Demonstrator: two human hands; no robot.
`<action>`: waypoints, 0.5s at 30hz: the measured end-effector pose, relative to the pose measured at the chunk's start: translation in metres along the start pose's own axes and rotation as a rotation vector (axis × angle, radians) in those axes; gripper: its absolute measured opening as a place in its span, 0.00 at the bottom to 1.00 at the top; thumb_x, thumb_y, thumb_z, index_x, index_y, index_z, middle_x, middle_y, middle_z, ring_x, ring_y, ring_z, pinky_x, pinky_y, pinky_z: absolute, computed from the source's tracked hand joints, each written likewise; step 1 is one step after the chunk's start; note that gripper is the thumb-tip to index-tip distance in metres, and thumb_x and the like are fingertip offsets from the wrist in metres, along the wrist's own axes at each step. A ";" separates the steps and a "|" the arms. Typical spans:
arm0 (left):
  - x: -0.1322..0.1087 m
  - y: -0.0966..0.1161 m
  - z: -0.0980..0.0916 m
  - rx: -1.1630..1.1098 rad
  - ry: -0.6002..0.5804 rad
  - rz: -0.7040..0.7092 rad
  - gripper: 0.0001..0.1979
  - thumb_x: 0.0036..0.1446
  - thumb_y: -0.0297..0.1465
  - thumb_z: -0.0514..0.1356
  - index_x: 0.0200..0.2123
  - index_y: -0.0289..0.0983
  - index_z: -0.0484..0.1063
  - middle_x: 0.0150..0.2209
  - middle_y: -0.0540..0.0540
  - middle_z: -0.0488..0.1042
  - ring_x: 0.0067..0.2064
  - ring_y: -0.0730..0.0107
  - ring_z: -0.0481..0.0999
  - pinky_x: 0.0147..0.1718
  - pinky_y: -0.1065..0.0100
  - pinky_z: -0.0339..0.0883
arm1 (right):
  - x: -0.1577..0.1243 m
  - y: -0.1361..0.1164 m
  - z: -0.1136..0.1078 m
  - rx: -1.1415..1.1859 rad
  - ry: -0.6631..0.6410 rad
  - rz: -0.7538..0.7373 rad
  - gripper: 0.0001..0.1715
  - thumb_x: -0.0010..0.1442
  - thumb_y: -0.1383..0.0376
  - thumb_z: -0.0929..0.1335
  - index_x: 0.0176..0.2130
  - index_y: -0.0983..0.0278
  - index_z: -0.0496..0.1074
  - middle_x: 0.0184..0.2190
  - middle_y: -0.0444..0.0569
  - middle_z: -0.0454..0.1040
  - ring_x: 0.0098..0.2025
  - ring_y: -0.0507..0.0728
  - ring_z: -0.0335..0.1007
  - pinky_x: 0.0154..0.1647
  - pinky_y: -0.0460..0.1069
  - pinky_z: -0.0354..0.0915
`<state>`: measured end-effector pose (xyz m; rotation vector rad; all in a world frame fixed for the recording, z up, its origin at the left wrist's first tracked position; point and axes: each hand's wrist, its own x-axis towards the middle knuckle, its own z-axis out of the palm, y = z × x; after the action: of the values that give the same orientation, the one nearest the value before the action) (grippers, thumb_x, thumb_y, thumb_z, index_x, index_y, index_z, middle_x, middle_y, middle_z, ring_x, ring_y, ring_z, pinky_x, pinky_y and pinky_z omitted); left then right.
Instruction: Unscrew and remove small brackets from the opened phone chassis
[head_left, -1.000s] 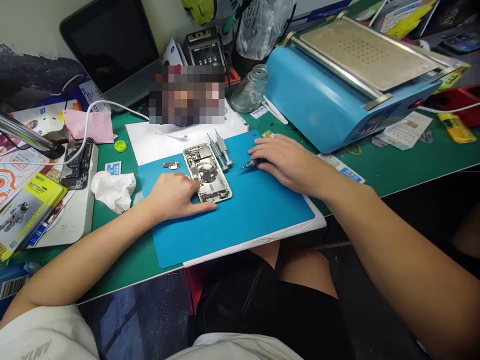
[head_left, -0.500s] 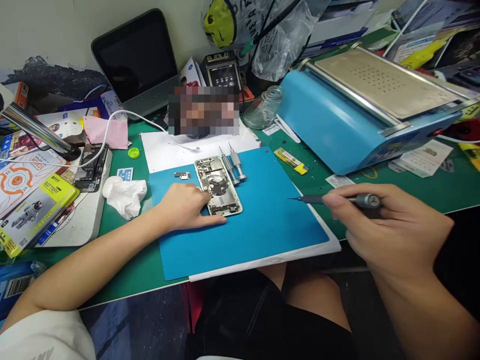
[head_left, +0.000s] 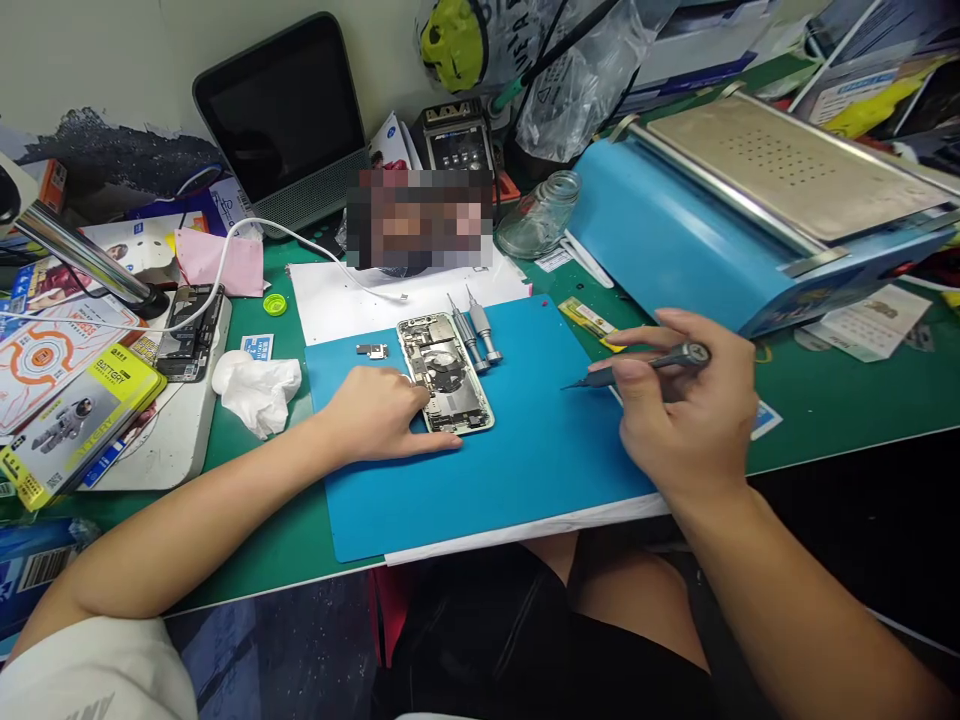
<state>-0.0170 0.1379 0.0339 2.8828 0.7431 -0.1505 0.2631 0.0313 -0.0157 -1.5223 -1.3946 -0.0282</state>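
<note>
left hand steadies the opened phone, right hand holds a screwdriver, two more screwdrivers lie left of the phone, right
Wrong side: in the head view the two spare screwdrivers lie right of the opened phone. The left hand does steady it and the right hand holds a screwdriver.

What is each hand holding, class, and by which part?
The right hand grips a precision screwdriver by its handle, tip pointing left above the blue mat. The left hand holds nothing; it rests against the opened phone.
</note>
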 end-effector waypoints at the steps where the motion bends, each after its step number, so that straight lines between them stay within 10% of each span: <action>1: 0.000 0.000 0.000 -0.002 -0.003 0.000 0.35 0.63 0.62 0.51 0.27 0.36 0.73 0.28 0.42 0.77 0.31 0.59 0.78 0.25 0.63 0.42 | -0.002 0.004 0.003 0.028 0.015 -0.029 0.31 0.64 0.58 0.71 0.63 0.54 0.63 0.45 0.53 0.81 0.36 0.58 0.81 0.31 0.52 0.75; 15: 0.000 -0.001 0.000 0.002 0.003 0.001 0.35 0.63 0.63 0.51 0.27 0.36 0.72 0.28 0.43 0.77 0.31 0.61 0.77 0.26 0.64 0.41 | -0.008 0.003 0.007 0.006 -0.003 -0.112 0.48 0.57 0.67 0.75 0.69 0.52 0.55 0.45 0.53 0.82 0.39 0.60 0.82 0.36 0.54 0.79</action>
<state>-0.0173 0.1393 0.0338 2.8856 0.7428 -0.1474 0.2583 0.0305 -0.0258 -1.4381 -1.4799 -0.0913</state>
